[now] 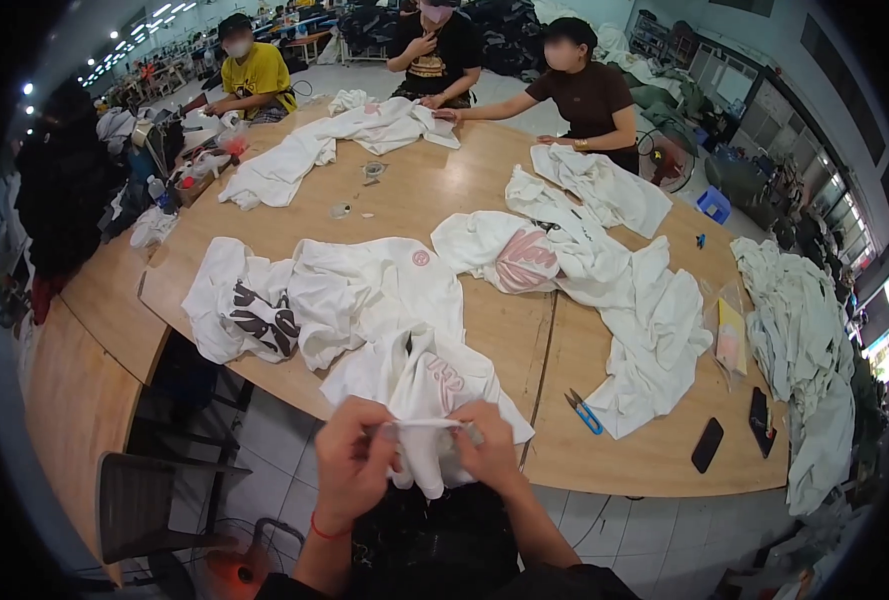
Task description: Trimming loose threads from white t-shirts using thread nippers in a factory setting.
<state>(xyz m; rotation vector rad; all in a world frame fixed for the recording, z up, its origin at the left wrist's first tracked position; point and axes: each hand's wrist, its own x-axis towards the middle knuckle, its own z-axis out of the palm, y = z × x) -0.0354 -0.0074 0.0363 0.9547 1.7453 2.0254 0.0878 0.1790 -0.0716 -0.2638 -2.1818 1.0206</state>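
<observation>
At the table's near edge I hold a white garment [419, 375] with pinkish lettering, a short stretch of its edge drawn straight between my two hands. My left hand [354, 455] pinches one end of that edge, and my right hand [486, 450] pinches the other. Below them a fold of the cloth hangs down over my lap. Just beyond lies another white garment [374, 290] with a dark print on its left part. To the right, white garments with a pink print [524, 262] spread across the table. Blue-handled thread snips [584, 412] rest right of my hands.
The wooden table [484, 330] carries a dark phone [706, 445], a second dark device [761, 422] and a clear bag with something yellow [731, 340]. Pale garments [799, 350] hang over its right edge. A chair [154, 505] stands left. Three people are across the table, one touching white cloth.
</observation>
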